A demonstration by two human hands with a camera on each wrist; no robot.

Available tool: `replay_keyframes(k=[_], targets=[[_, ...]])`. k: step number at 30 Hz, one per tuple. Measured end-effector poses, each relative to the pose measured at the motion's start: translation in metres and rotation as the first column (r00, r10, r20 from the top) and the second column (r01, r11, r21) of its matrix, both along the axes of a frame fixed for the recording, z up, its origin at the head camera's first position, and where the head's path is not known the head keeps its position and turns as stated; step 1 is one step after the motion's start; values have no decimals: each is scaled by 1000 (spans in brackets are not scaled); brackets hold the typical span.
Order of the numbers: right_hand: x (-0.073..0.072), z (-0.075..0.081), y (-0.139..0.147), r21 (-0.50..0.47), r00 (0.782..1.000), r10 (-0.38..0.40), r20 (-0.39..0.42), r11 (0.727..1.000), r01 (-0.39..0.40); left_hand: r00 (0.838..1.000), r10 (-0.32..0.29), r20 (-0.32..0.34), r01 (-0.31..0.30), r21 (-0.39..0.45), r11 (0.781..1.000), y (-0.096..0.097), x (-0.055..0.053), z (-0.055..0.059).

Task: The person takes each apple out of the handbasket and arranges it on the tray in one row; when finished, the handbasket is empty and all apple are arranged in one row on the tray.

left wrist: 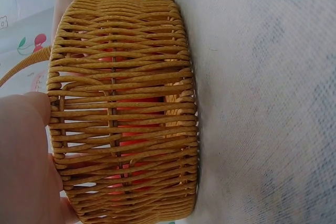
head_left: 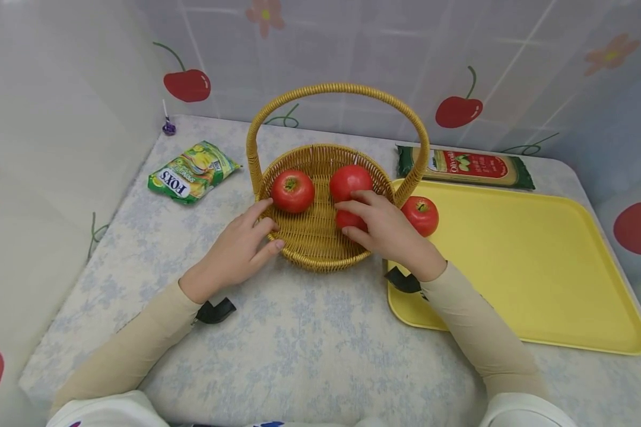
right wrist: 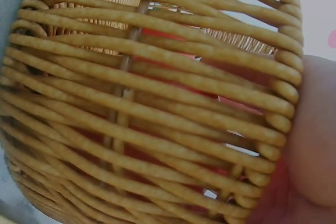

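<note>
A wicker basket (head_left: 320, 261) with a tall arched handle stands on the table, with red apples inside. One apple (head_left: 293, 191) lies at its left, another apple (head_left: 351, 182) at the back right. My right hand (head_left: 387, 228) reaches over the right rim and holds a third apple (head_left: 347, 220), largely covered by the fingers. My left hand (head_left: 240, 243) grips the basket's left front rim, fingers curled over it. In both wrist views the woven wall (left wrist: 126, 108) fills much of the picture, with red showing through the gaps.
Right of the basket lies a yellow tray (head_left: 518, 267), with an apple (head_left: 421, 216) at its near-left corner area beside the basket. Behind the tray is a long green-and-red package (head_left: 465, 168). A green FOX'S bag (head_left: 192, 172) and a purple lollipop (head_left: 168, 127) lie at the left.
</note>
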State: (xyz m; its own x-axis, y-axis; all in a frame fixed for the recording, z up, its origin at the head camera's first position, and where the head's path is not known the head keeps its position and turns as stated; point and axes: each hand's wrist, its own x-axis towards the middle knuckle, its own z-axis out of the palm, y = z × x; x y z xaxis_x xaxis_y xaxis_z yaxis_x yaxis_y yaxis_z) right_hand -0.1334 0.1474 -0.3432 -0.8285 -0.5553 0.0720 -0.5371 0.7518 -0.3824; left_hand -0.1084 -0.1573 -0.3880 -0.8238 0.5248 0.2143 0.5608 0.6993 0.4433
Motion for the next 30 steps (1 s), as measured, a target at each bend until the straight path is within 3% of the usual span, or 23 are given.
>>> replay_keyframes(k=[9,19,30], targets=[[-2,-5,-4,68,997,45,-59,997,-41,1000,5,8,-5,7,1000,1,0,0],[-3,-6,-5,62,1000,15,8,998,-16,1000,1,11,-2,10,1000,-1,1,-1],[-3,-8,-5,79,999,41,-6,996,-41,1000,3,22,-4,11,1000,-1,2,1]])
